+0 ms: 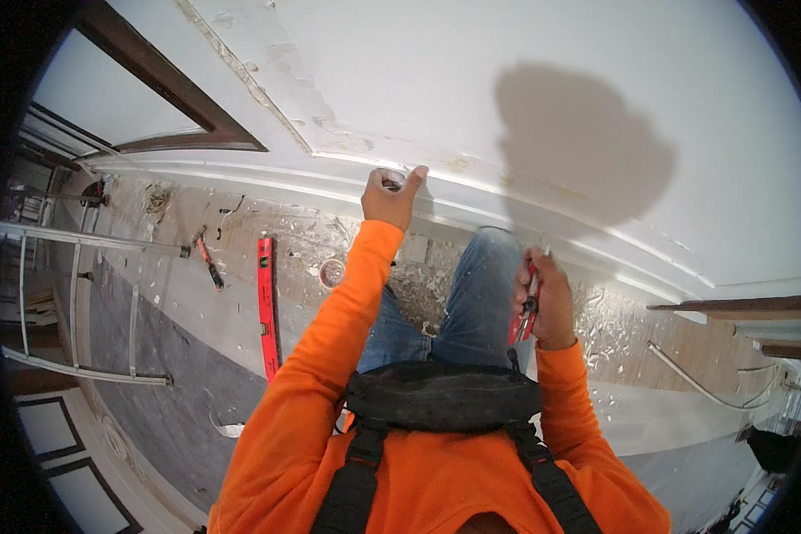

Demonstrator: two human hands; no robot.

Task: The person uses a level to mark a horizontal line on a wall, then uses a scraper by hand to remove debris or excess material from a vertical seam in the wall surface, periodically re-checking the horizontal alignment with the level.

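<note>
My left hand (390, 200) is up at the white wall moulding (329, 158). Its fingers are curled in and the thumb reaches to the moulding edge; what is between them, if anything, I cannot make out. In my right hand (554, 303), beside my right knee, is a red hand tool with metal parts (527, 307); its exact kind is partly hidden by my fingers. The white wall (400, 71) before me has scraped, patched marks along the moulding.
Left of me on the floor lie a red spirit level (267, 307), a red-and-black handled tool (208, 260) and a tape roll (332, 273). A metal ladder (77, 303) stands farther left. Paint flakes litter the floor by the wall. A bent metal strip (685, 376) lies at the right.
</note>
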